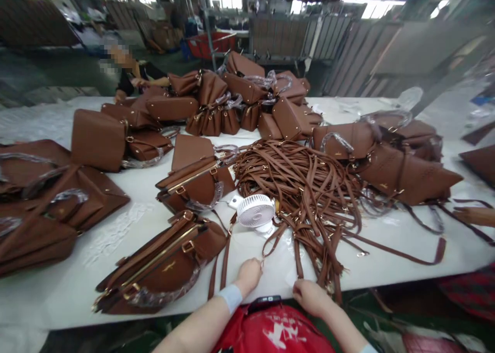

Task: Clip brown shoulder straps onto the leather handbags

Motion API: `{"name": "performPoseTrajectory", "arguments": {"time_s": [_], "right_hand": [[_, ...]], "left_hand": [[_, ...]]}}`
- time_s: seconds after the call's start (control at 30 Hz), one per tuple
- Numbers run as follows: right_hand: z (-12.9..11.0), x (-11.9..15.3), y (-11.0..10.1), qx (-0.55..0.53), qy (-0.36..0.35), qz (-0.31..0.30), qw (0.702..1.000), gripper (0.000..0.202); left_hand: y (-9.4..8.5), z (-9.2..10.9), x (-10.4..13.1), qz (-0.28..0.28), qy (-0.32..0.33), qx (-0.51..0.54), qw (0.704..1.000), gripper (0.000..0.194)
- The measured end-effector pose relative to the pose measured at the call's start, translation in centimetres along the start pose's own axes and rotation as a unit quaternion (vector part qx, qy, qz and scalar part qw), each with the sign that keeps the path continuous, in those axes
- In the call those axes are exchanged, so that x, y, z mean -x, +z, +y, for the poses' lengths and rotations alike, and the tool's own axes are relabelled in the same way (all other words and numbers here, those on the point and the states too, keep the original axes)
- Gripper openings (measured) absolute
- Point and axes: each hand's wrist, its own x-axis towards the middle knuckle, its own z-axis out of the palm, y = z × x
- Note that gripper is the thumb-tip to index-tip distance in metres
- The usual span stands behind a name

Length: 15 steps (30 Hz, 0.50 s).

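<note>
Over the white table, my left hand [249, 276] is closed at the metal clasp end of a narrow brown bag strap [273, 243]. My right hand [310, 296] is pinched at the lower end of another strap length [298, 260], with a small whitish piece [291, 278] beside the fingertips. Whether both lengths belong to one strap I cannot tell. Beyond my hands lies a large tangled heap of brown straps [294, 172]. A white fan [256, 211] stands at its near edge. Left of my left hand, a brown handbag [166, 265] lies with its handle wrapped in clear plastic.
Another handbag [197, 185] lies behind the near one. More brown bags pile up at the left [58, 208], back [216, 100] and right [406, 172]. A person [139, 77] is at the far left side of the table [127, 208]. Another person's hand [475, 215] shows at the right edge.
</note>
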Motion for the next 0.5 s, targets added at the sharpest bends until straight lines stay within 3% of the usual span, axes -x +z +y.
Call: {"name": "performPoseTrajectory", "arguments": {"time_s": [0.3,0.5], "right_hand": [[-0.8,-3.4,0.0,-0.013,-0.040,-0.026,0.999,0.023],[-4.5,-5.8,-1.9,-0.001,-0.047,0.006,0.999,0.025]], "left_hand": [[-1.2,-3.9,1.6,0.000,-0.099,0.071,0.992,0.023],[-4.8,-5.3,5.5,0.017,-0.097,0.099,0.990,0.017]]}}
